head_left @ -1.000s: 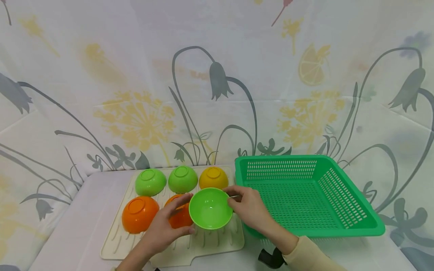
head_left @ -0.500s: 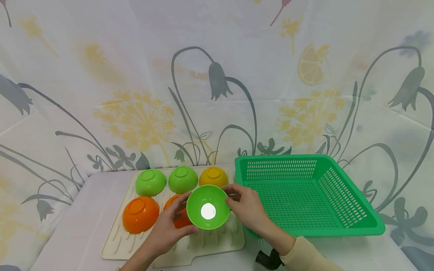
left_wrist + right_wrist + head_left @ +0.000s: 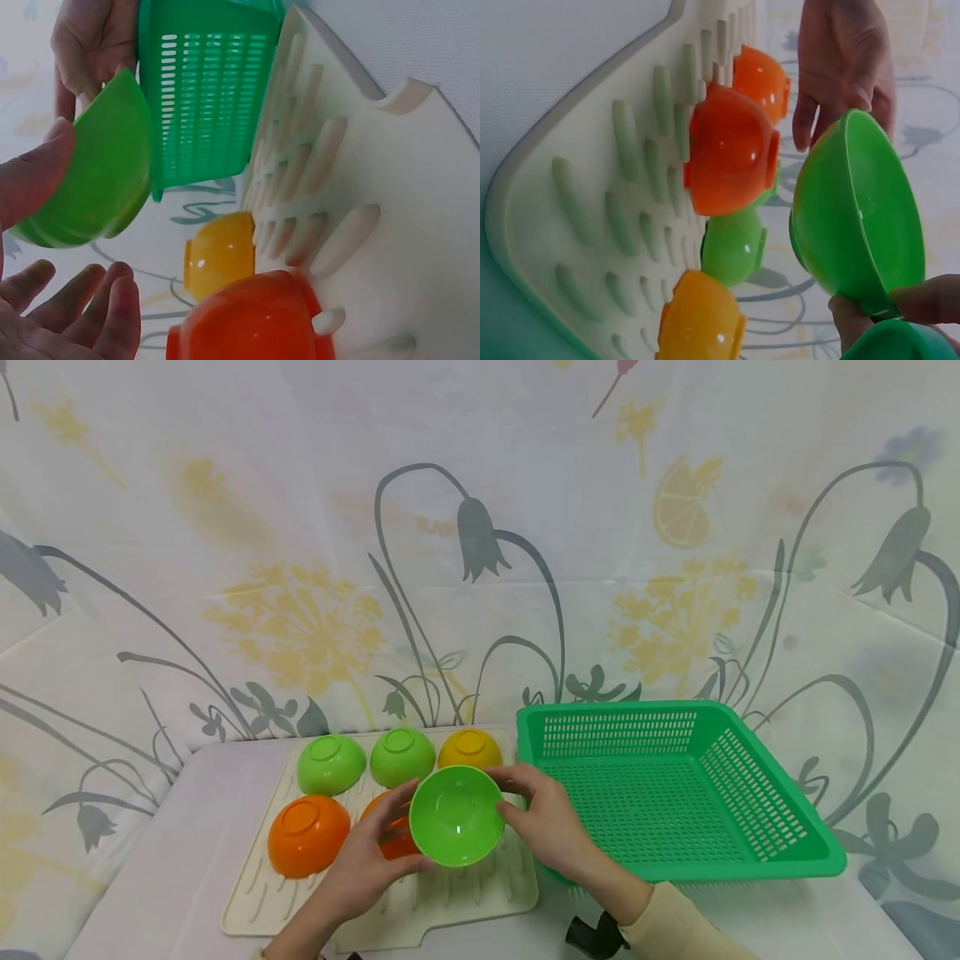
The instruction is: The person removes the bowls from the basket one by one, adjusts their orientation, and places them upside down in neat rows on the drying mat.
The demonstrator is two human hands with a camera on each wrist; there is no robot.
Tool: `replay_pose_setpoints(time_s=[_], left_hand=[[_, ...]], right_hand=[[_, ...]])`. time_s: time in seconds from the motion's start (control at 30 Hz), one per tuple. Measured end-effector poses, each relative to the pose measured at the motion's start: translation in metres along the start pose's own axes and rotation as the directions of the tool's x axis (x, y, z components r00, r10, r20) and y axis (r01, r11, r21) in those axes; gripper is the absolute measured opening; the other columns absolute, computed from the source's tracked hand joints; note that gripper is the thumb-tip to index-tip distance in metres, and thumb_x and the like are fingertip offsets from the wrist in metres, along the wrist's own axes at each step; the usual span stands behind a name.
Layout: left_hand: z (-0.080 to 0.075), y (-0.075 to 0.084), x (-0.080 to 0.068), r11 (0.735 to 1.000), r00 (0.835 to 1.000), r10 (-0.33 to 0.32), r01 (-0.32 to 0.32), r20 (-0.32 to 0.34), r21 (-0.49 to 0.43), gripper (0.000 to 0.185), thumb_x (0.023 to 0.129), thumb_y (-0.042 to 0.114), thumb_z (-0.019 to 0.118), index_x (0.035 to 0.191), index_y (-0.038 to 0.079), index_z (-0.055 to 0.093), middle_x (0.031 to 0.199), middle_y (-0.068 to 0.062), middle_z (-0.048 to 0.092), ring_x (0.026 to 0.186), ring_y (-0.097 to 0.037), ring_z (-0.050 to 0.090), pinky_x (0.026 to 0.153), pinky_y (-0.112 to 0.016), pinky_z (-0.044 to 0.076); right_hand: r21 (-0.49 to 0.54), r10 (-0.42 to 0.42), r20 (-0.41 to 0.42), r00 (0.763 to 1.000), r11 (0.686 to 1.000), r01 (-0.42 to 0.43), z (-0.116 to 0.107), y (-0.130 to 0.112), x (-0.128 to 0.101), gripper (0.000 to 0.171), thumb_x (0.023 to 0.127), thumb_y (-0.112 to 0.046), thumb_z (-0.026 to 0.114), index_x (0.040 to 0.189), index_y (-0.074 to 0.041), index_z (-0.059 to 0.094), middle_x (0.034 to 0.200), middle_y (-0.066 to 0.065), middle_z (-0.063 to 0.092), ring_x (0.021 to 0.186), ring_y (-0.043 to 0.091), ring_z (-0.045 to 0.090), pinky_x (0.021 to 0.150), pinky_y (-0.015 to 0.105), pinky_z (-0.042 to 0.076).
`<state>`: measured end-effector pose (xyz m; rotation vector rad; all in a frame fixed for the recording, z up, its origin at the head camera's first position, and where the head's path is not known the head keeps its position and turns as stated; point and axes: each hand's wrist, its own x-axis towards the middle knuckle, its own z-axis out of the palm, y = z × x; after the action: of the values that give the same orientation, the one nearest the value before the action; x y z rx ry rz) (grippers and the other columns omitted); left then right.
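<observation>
A small light green bowl (image 3: 457,817) is held up over the front of the drying mat (image 3: 480,893), its inside tilted toward me. My right hand (image 3: 546,817) pinches its rim between thumb and fingers. On the other side, my left hand (image 3: 365,866) is spread around the bowl. In the left wrist view its thumb overlaps the bowl's edge, while its fingers lie apart from the bowl. Behind that hand, an orange bowl (image 3: 400,846) is partly hidden. Another orange bowl (image 3: 307,837) sits upside down farther left.
Along the mat's back edge stand two upturned green bowls (image 3: 331,764) and a yellow bowl (image 3: 470,751). To the right is a green plastic basket (image 3: 678,872) with slotted walls. A patterned curtain (image 3: 480,610) hangs behind. A black object (image 3: 595,935) is near my right wrist.
The green bowl has shifted slightly left and up, its inside tipped more toward me. Both hands have moved with it. The bowls on the mat have stayed in place.
</observation>
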<state>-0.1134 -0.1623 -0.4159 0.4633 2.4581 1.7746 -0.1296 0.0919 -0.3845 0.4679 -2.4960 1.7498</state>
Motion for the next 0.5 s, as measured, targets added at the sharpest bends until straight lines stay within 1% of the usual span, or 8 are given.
replay_pose_setpoints(time_s=[0.1, 0.23, 0.37, 0.47, 0.5], left_hand=[[-0.0021, -0.0024, 0.0017, 1.0, 1.0, -0.001, 0.002, 0.008, -0.029, 0.088, 0.073, 0.02, 0.089, 0.148, 0.015, 0.044, 0.141, -0.007, 0.055, 0.128, -0.028, 0.053, 0.099, -0.032, 0.049], [-0.005, -0.0039, 0.0032, 0.993, 0.999, 0.005, -0.001, 0.037, -0.116, 0.083, 0.075, 0.015, 0.087, 0.146, 0.014, 0.045, 0.142, -0.01, 0.055, 0.128, -0.027, 0.053, 0.099, -0.03, 0.049], [-0.0061, -0.0035, 0.0032, 0.98, 0.998, 0.021, -0.01, 0.054, -0.2, 0.082, 0.076, 0.008, 0.086, 0.147, 0.013, 0.045, 0.143, -0.012, 0.053, 0.125, -0.023, 0.055, 0.098, -0.031, 0.05], [-0.0064, -0.0027, 0.0023, 0.974, 0.998, 0.028, -0.017, 0.047, -0.227, 0.081, 0.076, 0.006, 0.085, 0.147, 0.013, 0.045, 0.142, -0.013, 0.054, 0.123, -0.02, 0.057, 0.096, -0.032, 0.052], [-0.0066, -0.0025, 0.0019, 0.973, 0.999, 0.028, -0.018, 0.043, -0.231, 0.081, 0.076, 0.005, 0.085, 0.147, 0.013, 0.046, 0.142, -0.013, 0.054, 0.122, -0.02, 0.057, 0.095, -0.033, 0.053]], right_hand=[[0.049, -0.021, 0.001, 1.0, 0.999, 0.021, -0.001, 0.0005, -0.0002, 0.044, 0.086, 0.013, 0.066, 0.124, -0.009, 0.067, 0.12, 0.003, 0.065, 0.118, 0.024, 0.061, 0.104, 0.055, 0.043], [0.111, -0.046, 0.015, 0.999, 0.993, 0.044, -0.0023, 0.0, 0.0003, 0.042, 0.087, 0.013, 0.065, 0.125, -0.007, 0.066, 0.123, 0.005, 0.064, 0.121, 0.025, 0.059, 0.105, 0.052, 0.044], [0.149, -0.025, 0.03, 0.999, 0.989, 0.02, -0.0023, -0.0009, 0.0011, 0.043, 0.088, 0.014, 0.064, 0.126, -0.007, 0.064, 0.126, 0.007, 0.062, 0.122, 0.026, 0.058, 0.1, 0.04, 0.049], [0.17, -0.003, 0.05, 0.999, 0.985, -0.006, -0.0024, -0.0014, 0.0013, 0.044, 0.089, 0.014, 0.063, 0.128, -0.007, 0.062, 0.13, 0.008, 0.06, 0.124, 0.028, 0.057, 0.096, 0.032, 0.052], [0.177, 0.001, 0.061, 0.998, 0.984, -0.012, -0.0027, -0.0017, 0.0013, 0.043, 0.09, 0.013, 0.063, 0.129, -0.006, 0.061, 0.131, 0.009, 0.059, 0.125, 0.029, 0.056, 0.095, 0.031, 0.052]])
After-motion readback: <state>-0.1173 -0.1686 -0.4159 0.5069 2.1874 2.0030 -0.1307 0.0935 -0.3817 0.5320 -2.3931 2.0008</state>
